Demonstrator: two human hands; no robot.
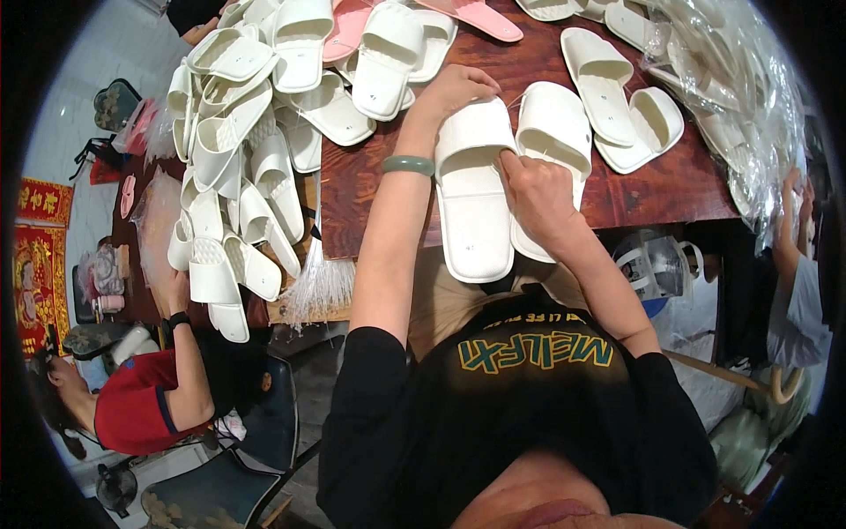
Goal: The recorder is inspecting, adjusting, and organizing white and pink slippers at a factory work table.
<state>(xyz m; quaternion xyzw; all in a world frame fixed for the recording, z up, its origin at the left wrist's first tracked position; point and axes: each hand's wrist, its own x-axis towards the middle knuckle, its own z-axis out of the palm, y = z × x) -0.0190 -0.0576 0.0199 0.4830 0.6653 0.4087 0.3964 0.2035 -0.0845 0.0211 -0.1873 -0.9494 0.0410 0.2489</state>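
Note:
A pair of white slippers lies at the table's near edge, the left slipper (476, 225) beside the right slipper (555, 123), soles partly over the edge. My left hand (456, 91) is closed round the toe end of the left slipper, its fingers bent over the far side and its thumb hidden. A green bangle (408, 165) circles that wrist. My right hand (542, 192) is curled into a fist between the two slippers, thumb and forefinger pinching the inner edge of the left slipper's strap. Its other fingers cover part of the right slipper.
A heap of white slippers (231, 141) spreads over the left side, with a pink slipper (480, 18) at the back. Another white pair (608, 97) lies right. Clear plastic bags (718, 79) hold more slippers. White threads (317, 282) hang left; a co-worker (141, 397) sits there.

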